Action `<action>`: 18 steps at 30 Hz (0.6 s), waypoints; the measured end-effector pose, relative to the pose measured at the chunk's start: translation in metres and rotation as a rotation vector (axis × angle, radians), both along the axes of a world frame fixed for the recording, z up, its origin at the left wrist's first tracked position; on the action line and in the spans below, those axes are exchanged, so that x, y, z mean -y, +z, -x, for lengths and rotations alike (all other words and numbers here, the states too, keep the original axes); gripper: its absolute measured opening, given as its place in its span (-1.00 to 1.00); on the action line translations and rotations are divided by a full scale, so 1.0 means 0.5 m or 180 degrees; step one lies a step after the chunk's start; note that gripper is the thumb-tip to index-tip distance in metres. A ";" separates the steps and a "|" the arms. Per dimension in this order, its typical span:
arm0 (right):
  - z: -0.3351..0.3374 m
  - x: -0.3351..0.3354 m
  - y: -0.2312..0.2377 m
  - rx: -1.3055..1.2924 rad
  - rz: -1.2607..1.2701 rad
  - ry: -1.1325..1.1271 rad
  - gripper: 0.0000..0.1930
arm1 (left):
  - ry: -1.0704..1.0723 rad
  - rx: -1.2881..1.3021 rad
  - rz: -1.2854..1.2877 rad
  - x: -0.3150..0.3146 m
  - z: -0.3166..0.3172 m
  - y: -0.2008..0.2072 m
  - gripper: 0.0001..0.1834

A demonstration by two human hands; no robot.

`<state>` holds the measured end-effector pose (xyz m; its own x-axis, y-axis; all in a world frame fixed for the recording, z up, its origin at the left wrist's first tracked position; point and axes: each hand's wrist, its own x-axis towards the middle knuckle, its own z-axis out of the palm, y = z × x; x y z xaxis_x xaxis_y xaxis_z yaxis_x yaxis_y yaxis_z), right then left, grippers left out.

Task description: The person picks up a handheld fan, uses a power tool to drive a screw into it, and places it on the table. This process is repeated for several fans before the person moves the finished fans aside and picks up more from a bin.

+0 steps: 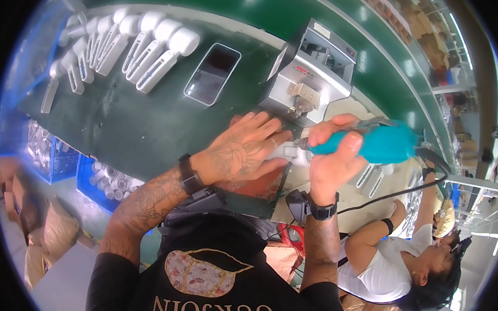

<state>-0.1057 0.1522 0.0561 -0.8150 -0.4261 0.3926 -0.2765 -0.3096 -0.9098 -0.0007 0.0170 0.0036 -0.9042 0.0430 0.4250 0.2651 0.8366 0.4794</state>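
My left hand (pixel 241 152) lies low over the green worktop with its fingers closed round a small white plastic part (pixel 289 152), mostly hidden under them. My right hand (pixel 338 159) is wrapped round a teal electric screwdriver (pixel 391 142), held almost level. The driver's tip points left and meets the white part between my two hands; exactly where it touches is too small to tell. Beneath my left hand is a reddish-brown patch of mat (pixel 259 186). Just beyond my hands stands a grey metal bench machine (pixel 305 83) with an open-fronted housing.
White handheld pieces with round heads and slotted handles (pixel 153 68) lie in rows at the far left. A phone (pixel 213 73) rests beside them. Blue crates (pixel 94 196) of white parts stand below the left edge. The driver's black cable (pixel 392 192) trails right. A co-worker (pixel 383 267) sits at right.
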 end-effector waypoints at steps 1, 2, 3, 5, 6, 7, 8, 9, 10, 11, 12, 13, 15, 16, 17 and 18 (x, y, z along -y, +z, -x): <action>0.001 -0.002 0.003 0.0010 -0.0001 0.0002 -0.40 | 0.0002 0.0010 -0.0001 -0.001 0.000 -0.001 -0.52; 0.002 -0.005 0.005 0.0039 0.0128 0.0083 -0.39 | 0.0023 0.0069 -0.0051 -0.002 0.001 -0.001 -0.49; 0.002 -0.006 0.007 0.0067 0.0257 0.0164 -0.37 | 0.0044 0.0127 -0.0100 -0.003 0.001 -0.001 -0.45; 0.001 -0.003 0.007 0.0001 0.0206 0.0086 -0.37 | 0.0049 0.0146 -0.0085 -0.004 0.004 0.000 -0.45; 0.002 -0.001 0.006 -0.0072 0.0160 0.0013 -0.36 | 0.0057 0.0158 -0.0064 -0.005 0.005 0.000 -0.44; 0.004 0.000 0.001 -0.0066 0.0163 0.0023 -0.36 | 0.0068 0.0163 -0.0061 -0.004 0.003 0.002 -0.44; 0.007 0.000 -0.008 0.0001 0.0144 0.0005 -0.36 | 0.0101 0.0154 -0.0063 -0.003 0.001 0.003 -0.49; 0.009 0.000 -0.013 0.0067 0.0123 -0.0013 -0.37 | 0.0134 0.0145 -0.0066 -0.002 -0.001 0.003 -0.54; 0.009 -0.003 -0.012 0.0062 0.0118 -0.0020 -0.37 | 0.0126 0.0140 -0.0071 -0.004 0.001 0.003 -0.54; 0.009 -0.005 -0.011 0.0085 0.0160 -0.0106 -0.38 | 0.0111 0.0096 -0.0064 -0.005 0.003 0.003 -0.54; 0.009 -0.007 -0.010 0.0107 0.0203 -0.0193 -0.38 | 0.0095 0.0053 -0.0057 -0.006 0.005 0.003 -0.53; 0.009 -0.007 -0.012 0.0112 0.0205 -0.0192 -0.38 | 0.0097 0.0057 -0.0054 -0.005 0.004 0.003 -0.53; 0.011 -0.008 -0.014 0.0159 0.0252 -0.0072 -0.39 | 0.0114 0.0066 -0.0090 -0.005 0.002 0.006 -0.53; 0.010 -0.007 -0.014 0.0156 0.0252 -0.0077 -0.39 | 0.0109 0.0064 -0.0089 -0.006 0.003 0.005 -0.53; 0.008 -0.006 -0.014 0.0103 0.0220 -0.0084 -0.39 | 0.0108 0.0074 -0.0110 -0.006 0.003 0.003 -0.53; 0.008 -0.005 -0.013 0.0048 0.0187 -0.0091 -0.38 | 0.0106 0.0083 -0.0131 -0.006 0.003 0.002 -0.53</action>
